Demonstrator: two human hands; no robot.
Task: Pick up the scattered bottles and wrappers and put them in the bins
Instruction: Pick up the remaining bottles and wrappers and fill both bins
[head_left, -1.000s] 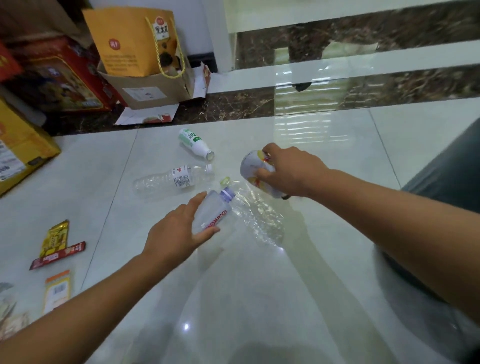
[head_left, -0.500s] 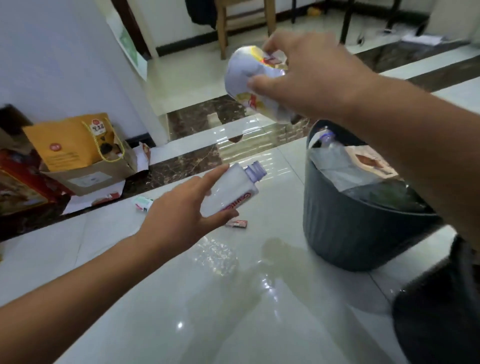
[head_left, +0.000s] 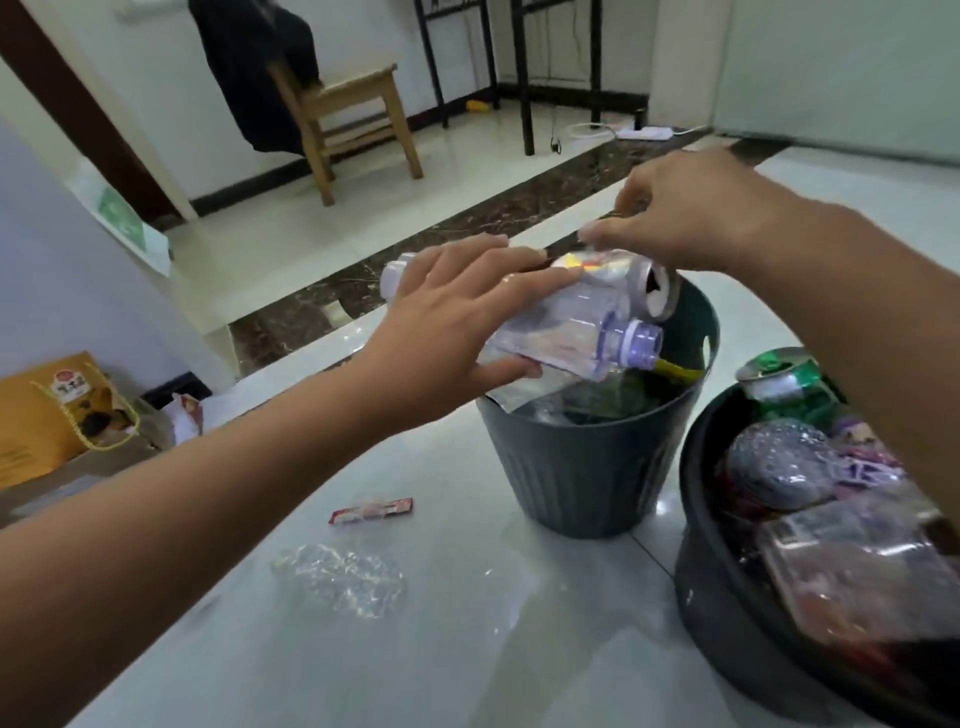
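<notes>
1. Beneath the left hand (head_left: 457, 332), a clear bottle (head_left: 571, 338) with a purple cap is held on its side. The fingers are laid nearly straight across its top and the thumb is tucked under it. The capped end is pointed away from the wrist, out over the mouth of the ribbed bin (head_left: 587, 467), apparently so that it can simply be let go and fall in.
2. Just under the right hand (head_left: 691, 223), a crushed can (head_left: 639, 280) is seen above the far rim of the same bin, with its open end turned toward the camera. The thumb and fingertips are drawn together over it, but whether the can is pinched or has been let go cannot be told.
3. The two items are judged to have been brought over together so that one trip serves both. The bin below the hands is already filled with plastic nearly to its rim, so only a short drop is needed.
4. To the right of the right forearm, a second bin (head_left: 727, 639) is seen, heaped with bottles and a green can (head_left: 784, 379). It may be passed over because so little room is left in it.
5. On the floor below the left forearm, a red wrapper (head_left: 371, 510) and a crumpled piece of clear plastic (head_left: 343, 577) lie well apart from either hand. These are judged to be among the litter not yet collected.
</notes>
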